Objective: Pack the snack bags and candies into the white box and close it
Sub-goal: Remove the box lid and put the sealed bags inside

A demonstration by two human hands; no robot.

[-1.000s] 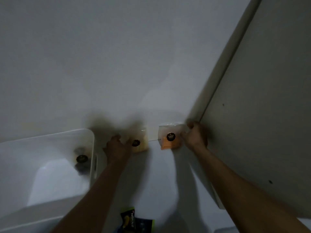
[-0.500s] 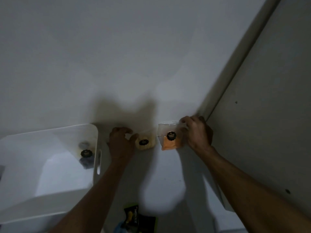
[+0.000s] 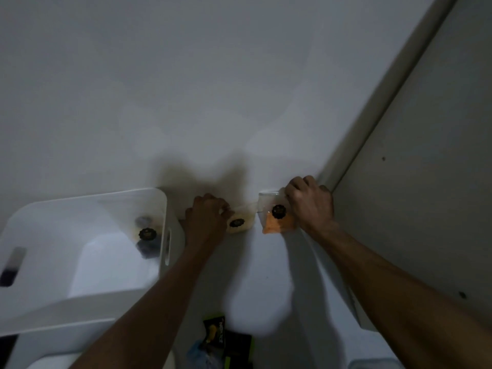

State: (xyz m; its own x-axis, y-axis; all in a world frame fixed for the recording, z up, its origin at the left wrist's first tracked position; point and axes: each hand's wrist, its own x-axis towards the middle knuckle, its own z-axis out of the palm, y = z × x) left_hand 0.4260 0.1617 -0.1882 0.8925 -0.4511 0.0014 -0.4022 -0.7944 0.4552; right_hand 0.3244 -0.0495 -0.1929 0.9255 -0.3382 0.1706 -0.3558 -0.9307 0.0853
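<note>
the left hand (image 3: 206, 222) has curled onto the pale bag (image 3: 238, 222) it only reached for a second ago; the right hand (image 3: 310, 206) keeps pinching the orange bag (image 3: 275, 219), both clear crinkly plastic at the desk's (image 3: 266, 275) far edge, ready for the smooth round-cornered white box (image 3: 159, 198) at the left.

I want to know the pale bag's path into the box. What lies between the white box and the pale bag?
In the head view, only the left hand, gripping the pale bag, lies between it and the white box.
</note>
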